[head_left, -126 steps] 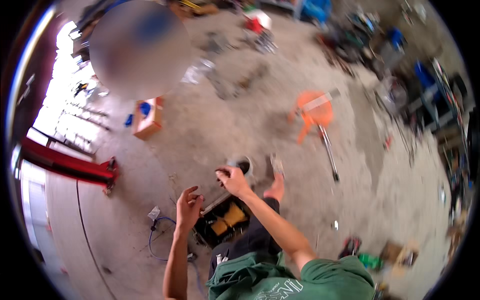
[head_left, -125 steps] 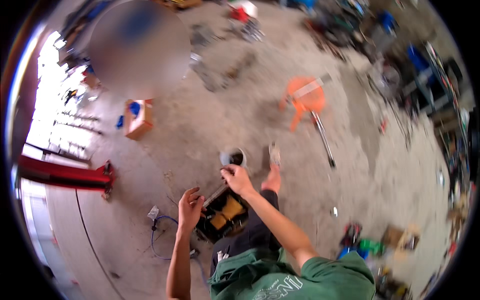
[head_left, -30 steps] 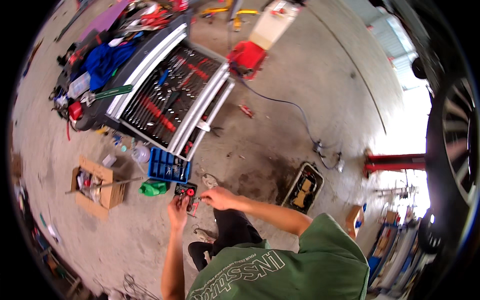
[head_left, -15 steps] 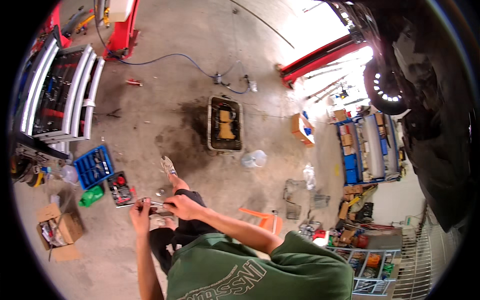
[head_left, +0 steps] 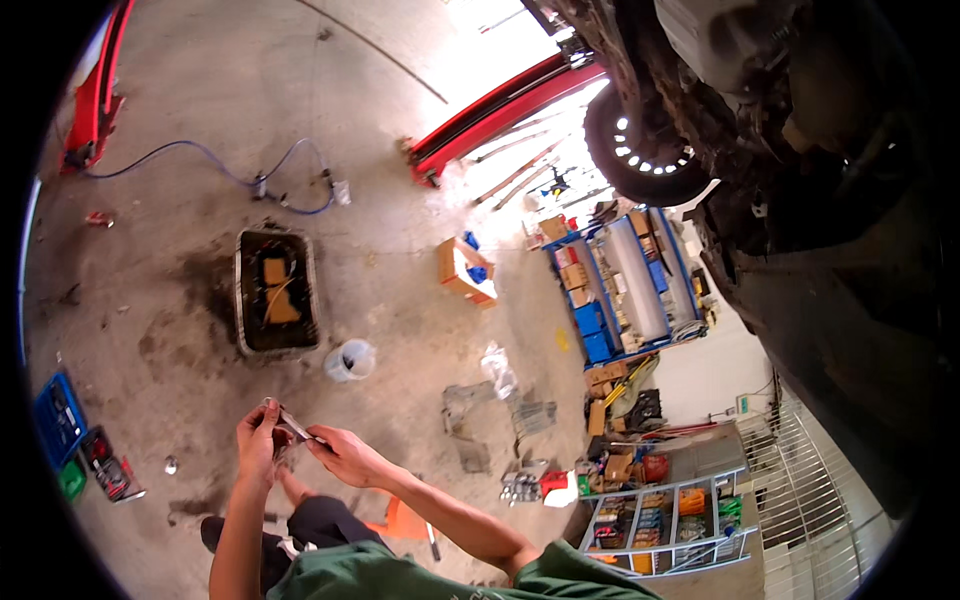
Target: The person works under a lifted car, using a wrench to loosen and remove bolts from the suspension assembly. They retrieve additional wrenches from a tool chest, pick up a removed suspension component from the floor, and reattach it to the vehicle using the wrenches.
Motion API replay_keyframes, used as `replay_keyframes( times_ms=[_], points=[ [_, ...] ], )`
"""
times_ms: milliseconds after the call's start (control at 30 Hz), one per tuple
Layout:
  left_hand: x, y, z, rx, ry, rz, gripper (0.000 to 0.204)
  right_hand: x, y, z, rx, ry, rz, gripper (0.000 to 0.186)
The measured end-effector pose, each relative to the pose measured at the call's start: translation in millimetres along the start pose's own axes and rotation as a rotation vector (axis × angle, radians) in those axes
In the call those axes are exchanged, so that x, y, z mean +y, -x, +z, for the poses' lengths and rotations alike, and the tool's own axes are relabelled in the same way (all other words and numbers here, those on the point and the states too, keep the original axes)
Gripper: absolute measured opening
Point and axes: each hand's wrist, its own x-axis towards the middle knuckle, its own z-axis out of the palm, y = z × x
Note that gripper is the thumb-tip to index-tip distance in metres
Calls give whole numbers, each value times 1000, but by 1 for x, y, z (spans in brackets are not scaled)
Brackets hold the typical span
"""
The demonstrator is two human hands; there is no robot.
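Both hands are together in front of me, low in the view. Between them lies a slim metal tool (head_left: 294,424), apparently a ratchet wrench, slanting down from left to right. My left hand (head_left: 258,438) pinches its upper end between thumb and fingers. Its lower end is in the grip of my right hand (head_left: 343,455), fingers wrapped round it. Whatever small part may sit at the left fingertips is too small to make out. Beneath the right forearm shows an orange stool-like object (head_left: 403,522), with a dark-handled tool (head_left: 433,542) beside it.
A black drain tray (head_left: 240,300) and a translucent bucket (head_left: 350,361) stand on the floor ahead. An open toolbox (head_left: 110,465) and a blue bin (head_left: 60,420) are at left. A raised vehicle (head_left: 800,200) hangs at right, near shelves (head_left: 650,350) and a metal rack (head_left: 670,560).
My view has swung right, bringing more of the raised vehicle in and the tool cabinet out. Both hands still hold the tool, which now slants more steeply.
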Motion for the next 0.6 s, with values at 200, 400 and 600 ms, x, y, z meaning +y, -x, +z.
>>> replay_keyframes(
  times_ms=[200, 400, 600],
  points=[
    [-4, -98, 258, -357, 78, -118, 27, 61, 20, -206, 460, 48, 75, 22],
    [104, -106, 522, -849, -22, 236, 39, -12, 53, -415, 1015, 205, -129, 27],
    [225, -45, 707, -1204, 172, 348, 31, -140, 92, -544, 1452, 289, -340, 27]
  ],
)
